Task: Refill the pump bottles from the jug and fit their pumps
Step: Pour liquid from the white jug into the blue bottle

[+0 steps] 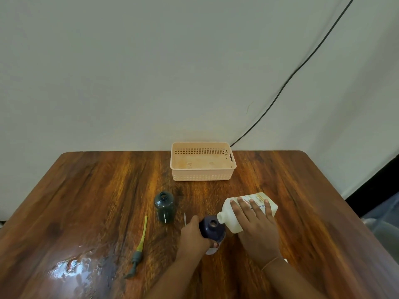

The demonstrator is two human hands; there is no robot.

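On table: navy bottle, green bottle – two; one jug; one green pump.

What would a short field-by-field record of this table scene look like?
left hand: grips the dark blue bottle, whose neck is open
right hand: holds the white jug tilted, spout at that bottle's mouth
pouring: flow cannot be seen
green bottle: upright, open, no pump, left of the blue one
pump: lies loose on the table, yellow tube pointing away
basket: peach, near the table's far edge
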